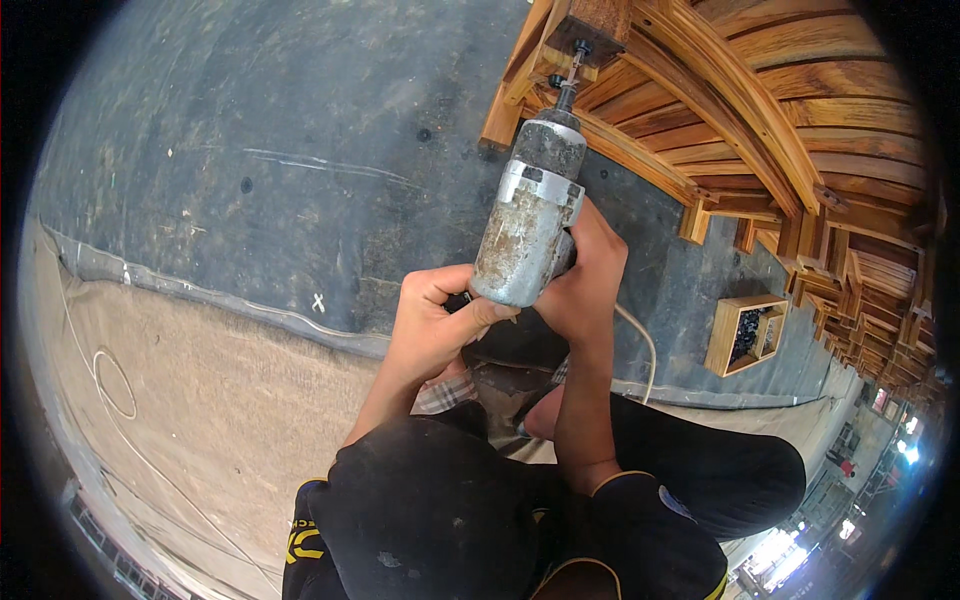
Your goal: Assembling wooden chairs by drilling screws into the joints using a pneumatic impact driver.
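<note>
1. Right-hand grip [588,275] is clamped on a power driver [528,225], wrapping its right side; some fingers are hidden behind the tool. The left-hand grip [432,320] sits at the driver's near end, thumb curled across just below it. The other fingertips are hidden, so I cannot tell whether they are closed on anything.
2. Nearest the viewer are the person's black shirt [430,510] and, to the right, a bent knee in black trousers [745,475].
3. On the near left, a brown floor covering [220,370] carries a thin pale hose [98,368] with a loop in it.
4. Beyond it spreads a dark, scuffed mat [310,220]. Another pale cord [648,350] curves over its near edge, just right of the right arm.
5. The driver, grey and silver with a worn, stained casing, is held above the mat near the middle, pointing away and slightly right.
6. Well to the right, an open wooden box [722,335] on the mat holds small dark pieces [746,333].
7. At the far end of the driver, its bit [574,78] appears to meet a dark round fitting [583,46] on the end of a wooden leg [602,22].
8. Slatted brown wooden furniture [740,110] fills the far right, with more wooden frames lined up alongside.
</note>
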Demonstrator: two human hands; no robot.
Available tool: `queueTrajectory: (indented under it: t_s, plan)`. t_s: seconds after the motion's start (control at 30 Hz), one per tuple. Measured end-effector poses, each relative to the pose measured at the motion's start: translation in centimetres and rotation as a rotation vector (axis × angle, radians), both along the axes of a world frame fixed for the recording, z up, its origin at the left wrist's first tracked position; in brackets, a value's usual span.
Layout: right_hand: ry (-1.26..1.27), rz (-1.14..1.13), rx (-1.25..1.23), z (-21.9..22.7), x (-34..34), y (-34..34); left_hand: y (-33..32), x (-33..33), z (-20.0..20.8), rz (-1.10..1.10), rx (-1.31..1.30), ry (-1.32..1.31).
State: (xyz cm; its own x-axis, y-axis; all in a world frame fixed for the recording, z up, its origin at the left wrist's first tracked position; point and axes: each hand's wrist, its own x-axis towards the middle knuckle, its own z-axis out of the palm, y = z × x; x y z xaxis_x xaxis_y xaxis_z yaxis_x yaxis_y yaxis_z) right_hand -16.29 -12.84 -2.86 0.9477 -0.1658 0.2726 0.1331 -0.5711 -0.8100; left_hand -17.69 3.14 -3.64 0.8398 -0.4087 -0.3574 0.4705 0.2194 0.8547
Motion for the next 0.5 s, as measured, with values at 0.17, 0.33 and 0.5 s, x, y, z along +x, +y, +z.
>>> queueTrajectory:
  t_s: [0.17,0.33,0.5]
  plan:
    - [0.014,0.004,-0.017,-0.05,0.02,0.04,0.04,0.06,-0.11,-0.005,0.023,0.000]
    - [-0.003,0.005,-0.006,0.08,0.14,0.23,0.07,0.24,0.00,-0.010,0.011,0.008]
    - [-0.008,0.003,-0.024,0.10,0.15,0.46,0.11,0.06,-0.38,0.002,-0.016,-0.005]
